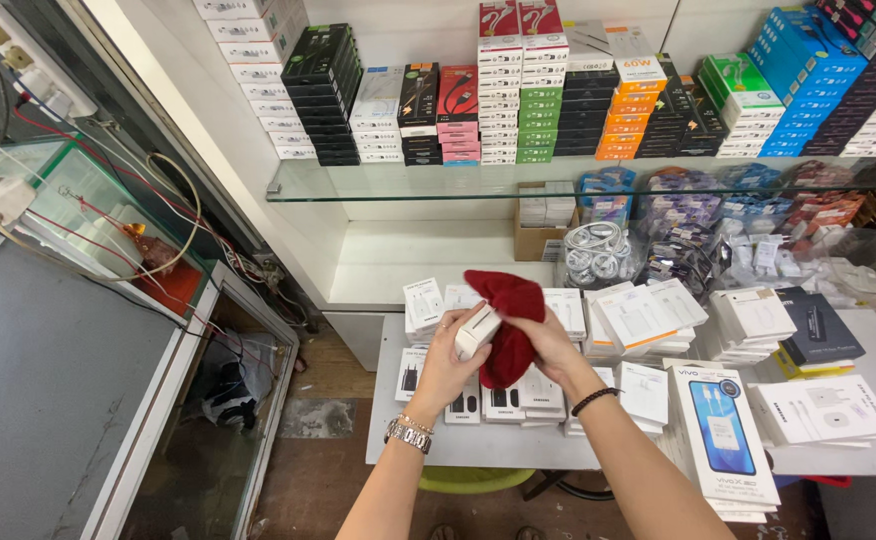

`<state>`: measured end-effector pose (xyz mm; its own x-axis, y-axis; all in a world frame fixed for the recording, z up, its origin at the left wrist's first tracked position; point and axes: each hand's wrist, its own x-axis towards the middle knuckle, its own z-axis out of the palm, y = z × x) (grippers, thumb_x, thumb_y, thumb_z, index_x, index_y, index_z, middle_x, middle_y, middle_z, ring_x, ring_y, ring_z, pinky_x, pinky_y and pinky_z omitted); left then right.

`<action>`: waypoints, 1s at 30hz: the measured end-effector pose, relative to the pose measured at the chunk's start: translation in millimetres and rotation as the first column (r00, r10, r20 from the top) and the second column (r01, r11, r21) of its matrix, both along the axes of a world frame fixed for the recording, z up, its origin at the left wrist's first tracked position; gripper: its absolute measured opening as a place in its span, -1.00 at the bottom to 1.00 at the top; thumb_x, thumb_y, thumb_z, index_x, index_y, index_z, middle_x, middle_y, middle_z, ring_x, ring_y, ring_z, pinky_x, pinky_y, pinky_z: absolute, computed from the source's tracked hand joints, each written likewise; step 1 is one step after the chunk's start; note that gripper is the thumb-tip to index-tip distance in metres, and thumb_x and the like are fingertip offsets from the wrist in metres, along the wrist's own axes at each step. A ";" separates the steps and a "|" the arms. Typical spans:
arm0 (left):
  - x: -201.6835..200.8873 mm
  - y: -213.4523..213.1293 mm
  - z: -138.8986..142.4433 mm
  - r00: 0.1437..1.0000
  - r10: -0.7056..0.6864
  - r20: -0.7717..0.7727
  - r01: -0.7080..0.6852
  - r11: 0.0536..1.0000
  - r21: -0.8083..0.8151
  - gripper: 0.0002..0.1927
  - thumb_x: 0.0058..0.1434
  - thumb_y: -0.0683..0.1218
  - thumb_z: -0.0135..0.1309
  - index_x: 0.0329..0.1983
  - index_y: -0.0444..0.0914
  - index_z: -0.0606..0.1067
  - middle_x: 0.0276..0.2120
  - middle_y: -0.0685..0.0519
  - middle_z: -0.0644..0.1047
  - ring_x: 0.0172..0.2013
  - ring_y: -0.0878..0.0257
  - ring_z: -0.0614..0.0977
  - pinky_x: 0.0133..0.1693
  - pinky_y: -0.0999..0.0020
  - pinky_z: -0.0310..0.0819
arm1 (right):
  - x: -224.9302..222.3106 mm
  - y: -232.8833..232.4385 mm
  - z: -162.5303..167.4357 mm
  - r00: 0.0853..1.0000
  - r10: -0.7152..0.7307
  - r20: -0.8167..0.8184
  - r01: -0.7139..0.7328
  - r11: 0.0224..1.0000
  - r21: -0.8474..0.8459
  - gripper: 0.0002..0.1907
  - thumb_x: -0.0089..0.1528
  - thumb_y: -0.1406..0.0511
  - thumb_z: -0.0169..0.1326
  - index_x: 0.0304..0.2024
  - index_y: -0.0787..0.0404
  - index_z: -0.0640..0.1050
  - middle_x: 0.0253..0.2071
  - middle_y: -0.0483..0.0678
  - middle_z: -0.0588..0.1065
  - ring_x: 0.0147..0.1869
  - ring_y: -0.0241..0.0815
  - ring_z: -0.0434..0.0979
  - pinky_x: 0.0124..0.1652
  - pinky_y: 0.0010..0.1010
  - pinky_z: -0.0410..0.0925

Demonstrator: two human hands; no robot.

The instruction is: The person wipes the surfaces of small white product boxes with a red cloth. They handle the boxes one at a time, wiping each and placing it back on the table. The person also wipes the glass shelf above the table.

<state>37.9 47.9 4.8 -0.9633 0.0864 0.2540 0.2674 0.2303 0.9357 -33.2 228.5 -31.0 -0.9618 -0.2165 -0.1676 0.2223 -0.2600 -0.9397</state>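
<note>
My left hand (447, 364) grips a small white box (476, 330) and holds it up over the grey table (478, 448). A dark red cloth (508, 320) is bunched in my right hand (550, 340) and pressed against the right side of that box. A metal watch sits on my left wrist, a black band on my right. Under my hands lie stacks of white charger boxes (518, 398).
A glass shelf (378, 188) carries rows of stacked coloured boxes. Below it are bagged cables (598, 252) and more white boxes (648, 315). A large phone box (723, 430) lies at the right front. A glass counter (68, 360) with wires stands left.
</note>
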 end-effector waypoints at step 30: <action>-45.5 -60.0 -59.0 0.839 0.132 0.527 -0.523 0.463 0.716 -0.51 0.26 0.04 0.03 0.23 -0.20 0.35 -0.01 0.05 0.58 -0.05 0.28 0.66 -0.10 0.29 0.64 | 22.0 -51.1 -21.1 0.963 0.253 0.093 -0.269 0.898 0.348 -0.47 0.15 0.19 0.21 0.15 0.18 0.48 -0.15 0.00 0.60 -0.15 -0.13 0.59 -0.13 -0.26 0.48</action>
